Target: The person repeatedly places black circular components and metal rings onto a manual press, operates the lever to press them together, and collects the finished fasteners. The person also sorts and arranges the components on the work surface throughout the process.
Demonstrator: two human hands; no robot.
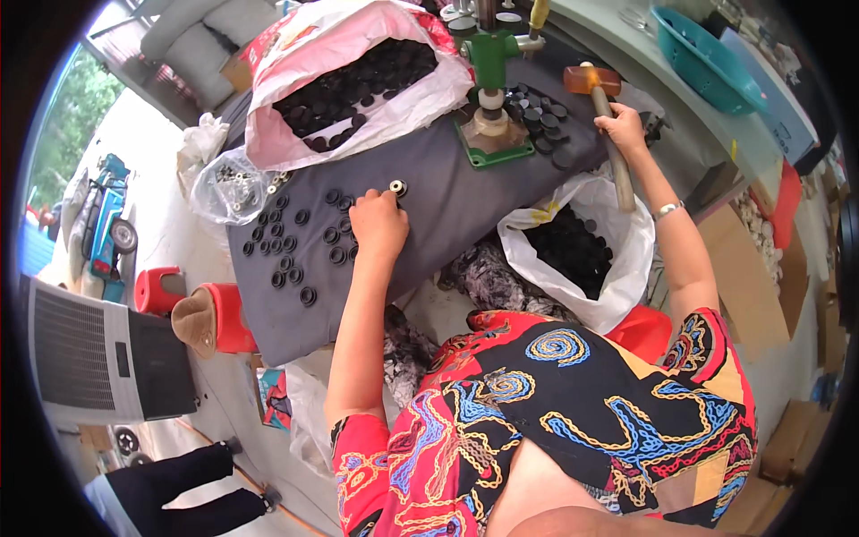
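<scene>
My right hand is wrapped round the wooden handle of a mallet, whose amber-brown head is raised to the right of a green press. On the grey cloth, my left hand is closed with its fingertips at a small black round piece with a pale metal ring, which they seem to pinch. The fingers partly cover it. Several black rings lie loose beside and left of that hand. A clear plastic bag with small metal parts rests at the cloth's left edge.
A large open sack of black discs stands at the back. Against my lap, a white sack holds more black pieces. Black discs lie by the press. A teal basin stands back right; red stools are at left.
</scene>
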